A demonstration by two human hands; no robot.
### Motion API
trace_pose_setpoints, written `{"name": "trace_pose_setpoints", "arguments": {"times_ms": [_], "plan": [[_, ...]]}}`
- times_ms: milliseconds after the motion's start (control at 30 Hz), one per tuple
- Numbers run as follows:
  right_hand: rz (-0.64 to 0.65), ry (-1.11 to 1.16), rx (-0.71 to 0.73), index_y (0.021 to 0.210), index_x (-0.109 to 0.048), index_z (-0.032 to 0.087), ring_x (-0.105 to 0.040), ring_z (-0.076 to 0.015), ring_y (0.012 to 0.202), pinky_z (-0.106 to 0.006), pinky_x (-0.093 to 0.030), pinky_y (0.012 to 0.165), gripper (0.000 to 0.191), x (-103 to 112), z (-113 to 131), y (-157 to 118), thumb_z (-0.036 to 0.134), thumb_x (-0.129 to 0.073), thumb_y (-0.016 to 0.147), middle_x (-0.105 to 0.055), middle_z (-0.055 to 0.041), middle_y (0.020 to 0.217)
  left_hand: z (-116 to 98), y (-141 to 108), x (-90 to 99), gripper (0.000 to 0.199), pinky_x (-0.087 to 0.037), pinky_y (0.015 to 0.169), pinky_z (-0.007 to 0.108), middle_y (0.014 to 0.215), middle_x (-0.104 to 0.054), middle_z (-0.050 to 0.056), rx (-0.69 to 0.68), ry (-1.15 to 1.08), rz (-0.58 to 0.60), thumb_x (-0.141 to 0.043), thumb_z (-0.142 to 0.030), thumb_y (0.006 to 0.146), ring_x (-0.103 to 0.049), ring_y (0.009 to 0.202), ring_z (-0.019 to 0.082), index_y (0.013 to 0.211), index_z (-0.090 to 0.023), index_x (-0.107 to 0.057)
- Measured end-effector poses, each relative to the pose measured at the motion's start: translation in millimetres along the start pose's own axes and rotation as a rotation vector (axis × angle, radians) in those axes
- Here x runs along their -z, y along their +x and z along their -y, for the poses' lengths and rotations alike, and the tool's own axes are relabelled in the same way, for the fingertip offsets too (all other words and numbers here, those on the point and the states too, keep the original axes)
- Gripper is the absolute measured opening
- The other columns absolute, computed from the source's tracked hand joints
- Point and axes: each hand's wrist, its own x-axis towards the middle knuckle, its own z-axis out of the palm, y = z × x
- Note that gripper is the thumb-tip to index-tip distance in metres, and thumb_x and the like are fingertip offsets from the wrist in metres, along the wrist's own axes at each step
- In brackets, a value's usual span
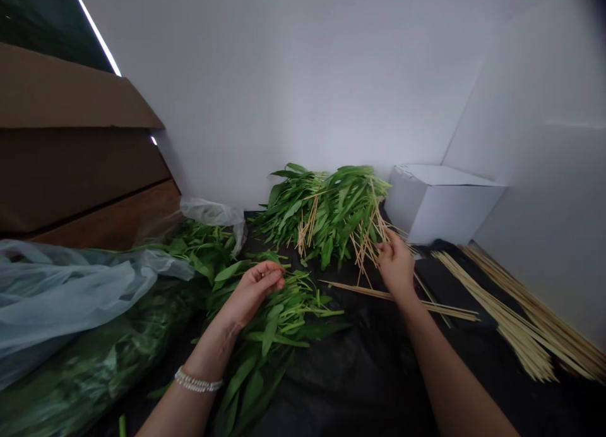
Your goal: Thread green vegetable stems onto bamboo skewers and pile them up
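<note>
My left hand (pixel 260 284) is closed, thumb pressed to the curled fingers, above a loose heap of leafy green stems (pixel 288 317); whatever it pinches does not show. My right hand (pixel 396 263) is at the right edge of a pile of leafy greens (pixel 348 200) threaded on thin bamboo skewers. Its fingertips close around the lower part of a bamboo skewer (pixel 379 217); how many it grips is hard to make out. Several loose bamboo skewers (pixel 360 290) lie on the black sheet, running under my right wrist.
To the right, long bundles of bamboo skewers (pixel 502 320) lie beside a dark flat case (pixel 457 285). A white box (pixel 440 200) stands behind. On the left are plastic bags of greens (pixel 108 342) and a large cardboard box (pixel 71 165). A white wall (pixel 303 77) closes the back.
</note>
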Motion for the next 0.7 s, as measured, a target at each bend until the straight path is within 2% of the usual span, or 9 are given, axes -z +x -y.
{"name": "trace_pose_setpoints", "arguments": {"times_ms": [100,167,233,300,400,500,567,633,700], "plan": [[-0.05,-0.129,0.103,0.123,-0.059,0.014,-0.061,-0.0236,0.089,-0.04,-0.048,0.084,0.046,3,-3,4,0.017,-0.037,0.082,-0.066,-0.0127,0.098,2,1,1.0,0.026,-0.045,0.063,0.018,0.067,-0.063,-0.001,0.0,0.008,0.006,-0.083,-0.033,0.067,-0.057,0.062,0.008,0.081,-0.015,-0.069],[-0.094,-0.207,0.189,0.122,-0.059,0.013,-0.056,-0.0267,0.105,-0.044,-0.043,0.093,0.044,6,0,4,0.016,-0.038,0.083,-0.063,-0.0156,0.11,3,2,2.1,0.025,-0.046,0.064,0.019,0.067,-0.063,-0.001,-0.002,0.014,0.009,-0.082,-0.032,0.068,-0.058,0.063,0.008,0.081,-0.016,-0.069],[-0.124,-0.253,0.261,0.121,-0.059,0.015,-0.052,-0.0277,0.112,-0.045,-0.039,0.097,0.04,9,8,2,0.018,-0.041,0.086,-0.06,-0.016,0.117,4,2,3.3,0.024,-0.045,0.065,0.019,0.067,-0.063,-0.001,-0.006,0.023,0.015,-0.082,-0.033,0.069,-0.058,0.063,0.009,0.081,-0.016,-0.069],[-0.113,-0.243,0.335,0.115,-0.061,0.015,-0.053,-0.026,0.109,-0.042,-0.039,0.097,0.033,11,19,-2,0.022,-0.041,0.09,-0.063,-0.014,0.113,5,2,4.2,0.024,-0.045,0.065,0.019,0.067,-0.064,-0.001,-0.013,0.04,0.025,-0.08,-0.033,0.07,-0.057,0.063,0.009,0.082,-0.016,-0.069],[0.083,-0.23,0.421,0.099,-0.064,0.018,-0.058,-0.0209,0.094,-0.032,-0.042,0.087,0.025,11,36,-12,0.026,-0.041,0.094,-0.067,-0.0084,0.094,5,2,4.1,0.024,-0.044,0.065,0.02,0.067,-0.065,0.0,-0.042,0.101,0.026,-0.077,-0.036,0.073,-0.057,0.063,0.01,0.083,-0.016,-0.068],[0.453,-0.364,0.476,0.091,-0.064,0.022,-0.06,-0.0167,0.084,-0.026,-0.041,0.074,0.021,9,53,-24,0.025,-0.044,0.094,-0.067,-0.0035,0.089,4,1,2.7,0.026,-0.043,0.066,0.023,0.067,-0.066,0.001,-0.107,0.232,0.01,-0.068,-0.042,0.081,-0.056,0.064,0.012,0.084,-0.016,-0.067],[0.648,-0.491,0.49,0.087,-0.063,0.022,-0.061,-0.0163,0.082,-0.025,-0.039,0.068,0.018,9,62,-31,0.026,-0.047,0.093,-0.066,-0.0024,0.087,3,2,1.6,0.03,-0.043,0.066,0.024,0.069,-0.067,0.002,-0.153,0.358,0.013,-0.061,-0.045,0.085,-0.056,0.066,0.013,0.082,-0.016,-0.066],[0.754,-0.593,0.504,0.086,-0.063,0.021,-0.061,-0.0171,0.083,-0.025,-0.038,0.067,0.015,8,67,-36,0.026,-0.05,0.091,-0.066,-0.0035,0.087,3,2,0.6,0.033,-0.042,0.066,0.025,0.07,-0.067,0.002,-0.18,0.503,0.05,-0.058,-0.046,0.086,-0.056,0.067,0.014,0.077,-0.016,-0.066],[0.803,-0.661,0.519,0.087,-0.064,0.02,-0.061,-0.0187,0.088,-0.025,-0.039,0.069,0.013,7,69,-39,0.024,-0.051,0.089,-0.066,-0.0057,0.09,5,1,-0.3,0.033,-0.042,0.065,0.025,0.068,-0.064,0.002,-0.203,0.648,0.099,-0.059,-0.045,0.085,-0.055,0.066,0.015,0.072,-0.016,-0.066]]}}
